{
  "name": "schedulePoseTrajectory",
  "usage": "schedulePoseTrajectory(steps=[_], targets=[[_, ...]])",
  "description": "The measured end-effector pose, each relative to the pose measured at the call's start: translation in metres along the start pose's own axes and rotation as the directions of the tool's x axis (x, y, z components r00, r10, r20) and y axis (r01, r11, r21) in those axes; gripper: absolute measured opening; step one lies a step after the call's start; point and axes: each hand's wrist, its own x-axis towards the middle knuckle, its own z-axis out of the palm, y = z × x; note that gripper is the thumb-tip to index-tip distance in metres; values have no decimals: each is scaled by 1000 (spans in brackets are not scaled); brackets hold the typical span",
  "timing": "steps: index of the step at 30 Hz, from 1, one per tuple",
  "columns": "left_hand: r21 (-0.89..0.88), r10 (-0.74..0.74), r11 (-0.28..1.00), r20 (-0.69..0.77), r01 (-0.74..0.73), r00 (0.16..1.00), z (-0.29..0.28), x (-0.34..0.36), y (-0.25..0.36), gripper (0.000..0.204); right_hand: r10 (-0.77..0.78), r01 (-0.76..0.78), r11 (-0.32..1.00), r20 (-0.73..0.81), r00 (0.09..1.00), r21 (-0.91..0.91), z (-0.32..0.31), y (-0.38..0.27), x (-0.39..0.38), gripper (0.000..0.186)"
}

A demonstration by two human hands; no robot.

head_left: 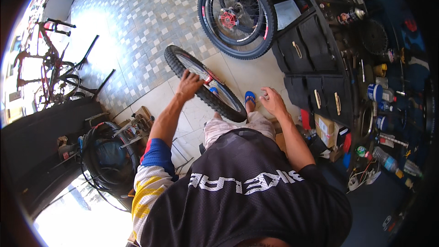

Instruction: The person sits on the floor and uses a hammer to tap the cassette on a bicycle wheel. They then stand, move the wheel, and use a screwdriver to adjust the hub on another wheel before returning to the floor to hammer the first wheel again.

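Note:
A bicycle wheel (223, 108) with a black knobby tire and a red hub stands tilted on the floor in front of my legs. My left hand (189, 85) is on its left side, with the fingers curled over the tire toward the spokes. Part of the tire is hidden under that hand. To the right of the wheel and apart from it, my right hand (273, 101) hangs in the air. Its fingers are loosely bent and apart, and nothing shows in them.
More bicycle wheels (270, 7) lie together farther ahead. On the right stands a dark cabinet (315, 55) with wooden handles, beside a bench crowded with tools and bottles. Bicycle frames (55, 59) stand at the far left; coiled black tires (87, 153) are nearer.

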Motion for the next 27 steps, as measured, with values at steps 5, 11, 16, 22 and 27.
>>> schedulePoseTrajectory(steps=[5,11,16,22,27], targets=[[-33,-196,980,60,198,979,-8,19,12,53,-14,15,999,33,999,-39,-54,39,-9,43],[-61,-304,949,71,308,950,-23,63,108,58,189,-202,964,-89,978,-171,-130,145,-57,44],[-193,-565,781,184,593,804,16,69,127,61,260,-280,949,-146,955,-143,-161,177,-82,46],[-371,-736,537,234,758,636,8,70,145,76,301,-314,944,-126,945,-105,-151,156,-71,36],[-418,-783,412,291,809,549,1,66,134,81,151,-165,980,-122,981,-112,-130,109,-45,25]])
